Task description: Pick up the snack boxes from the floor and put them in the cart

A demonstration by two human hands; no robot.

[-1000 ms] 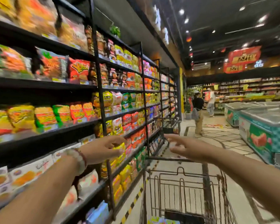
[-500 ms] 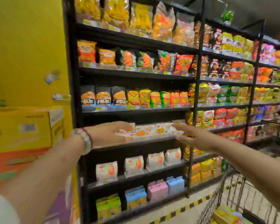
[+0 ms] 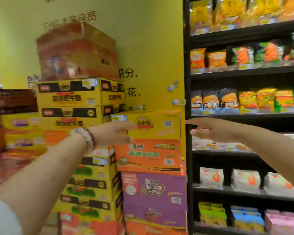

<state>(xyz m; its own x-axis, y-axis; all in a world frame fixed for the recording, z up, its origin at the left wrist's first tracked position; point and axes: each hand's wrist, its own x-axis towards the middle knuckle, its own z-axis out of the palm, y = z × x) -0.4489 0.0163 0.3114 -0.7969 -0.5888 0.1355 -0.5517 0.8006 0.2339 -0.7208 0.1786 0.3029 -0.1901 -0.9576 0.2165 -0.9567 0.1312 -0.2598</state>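
Beside the black shelf: stacked snack boxes, both hands out.
Left hand and right hand empty, fingers straight, loosely spread.

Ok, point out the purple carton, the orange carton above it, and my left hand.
purple carton (image 3: 154,197), head view, middle of its front face.
orange carton (image 3: 148,156), head view, middle of its front face.
left hand (image 3: 112,134), head view, back of the hand.

Both arms reach out, left hand and right hand with fingers straight, holding nothing, before a yellow box atop stacked cartons beside black shelves.
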